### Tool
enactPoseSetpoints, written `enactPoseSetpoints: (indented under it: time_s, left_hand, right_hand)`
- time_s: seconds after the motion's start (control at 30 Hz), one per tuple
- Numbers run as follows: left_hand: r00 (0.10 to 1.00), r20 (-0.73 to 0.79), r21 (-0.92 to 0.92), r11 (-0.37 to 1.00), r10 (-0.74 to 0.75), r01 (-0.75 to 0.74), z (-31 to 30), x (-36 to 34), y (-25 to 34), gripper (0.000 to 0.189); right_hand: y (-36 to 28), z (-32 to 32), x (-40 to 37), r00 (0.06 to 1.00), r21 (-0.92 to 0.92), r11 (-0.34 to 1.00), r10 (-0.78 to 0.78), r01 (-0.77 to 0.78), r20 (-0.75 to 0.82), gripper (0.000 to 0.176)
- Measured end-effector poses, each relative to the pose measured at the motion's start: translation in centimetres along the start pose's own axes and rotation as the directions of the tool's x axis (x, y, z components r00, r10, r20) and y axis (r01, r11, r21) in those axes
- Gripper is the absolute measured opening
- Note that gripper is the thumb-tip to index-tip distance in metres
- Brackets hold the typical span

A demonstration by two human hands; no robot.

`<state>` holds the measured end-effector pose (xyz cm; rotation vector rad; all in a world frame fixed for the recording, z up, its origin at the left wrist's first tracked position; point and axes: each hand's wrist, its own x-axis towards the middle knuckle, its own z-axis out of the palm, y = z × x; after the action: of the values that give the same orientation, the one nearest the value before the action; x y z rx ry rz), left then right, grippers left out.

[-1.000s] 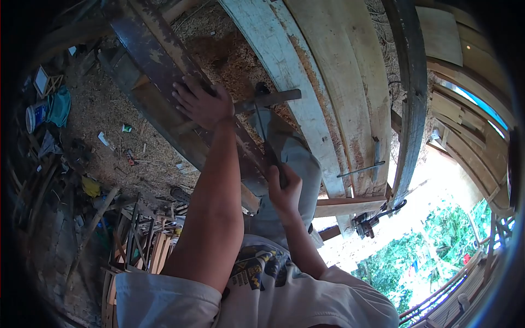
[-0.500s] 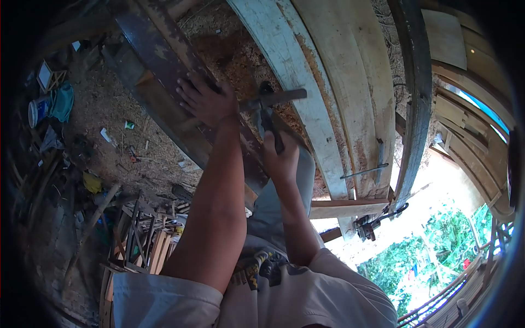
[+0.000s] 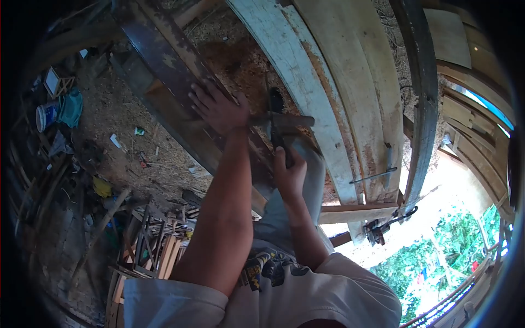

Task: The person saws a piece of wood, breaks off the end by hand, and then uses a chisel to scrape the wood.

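Observation:
My left hand point(image 3: 223, 111) lies flat with fingers spread on a dark brown painted plank point(image 3: 164, 60) with worn patches. Just right of it, my right hand point(image 3: 291, 172) is wrapped around the dark handle of a handsaw point(image 3: 278, 143). The saw's thin blade shows nearly edge-on, pointing away from me. A short wooden strip point(image 3: 298, 120) crosses at the blade, reaching toward a whitish painted board point(image 3: 295, 60). Where the saw's teeth touch the wood cannot be made out. My grey-clad leg point(image 3: 309, 186) is close to the right hand.
Bare wooden boards point(image 3: 350, 82) lie to the right, with a thin metal rod point(image 3: 374, 175) on them. A dark beam point(image 3: 418, 109) stands beyond. Sawdust and scraps cover the ground point(image 3: 126, 109). A bucket point(image 3: 46, 115) and offcuts point(image 3: 169, 257) are at the left.
My right hand has drawn the saw back toward my body. My left hand remains flat on the plank. The whole view has shifted slightly.

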<state>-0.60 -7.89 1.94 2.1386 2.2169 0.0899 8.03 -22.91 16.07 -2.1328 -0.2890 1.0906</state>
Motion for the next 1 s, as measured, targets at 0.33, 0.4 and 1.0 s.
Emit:
enactPoseSetpoints:
  time_s: [0.33,0.4,1.0]
  left_hand:
    - [1.000,0.013,-0.009,1.000,-0.003,0.003,-0.4,-0.4,-0.2,0.091]
    - [1.000,0.015,-0.006,1.000,-0.008,0.008,-0.3,-0.4,-0.2,0.090]
    - [0.997,0.060,0.024,0.999,-0.038,0.037,-0.5,-0.5,-0.1,0.083]
  right_hand:
    - [7.2,3.5,-2.2,0.972,0.022,0.976,-0.213,0.217,-0.100,0.028]
    - [7.7,3.4,-2.4,0.976,0.055,0.977,-0.201,0.206,-0.085,0.030]
    - [-1.2,-6.3,15.3,0.803,-0.646,0.520,-0.533,0.559,0.266,0.037]
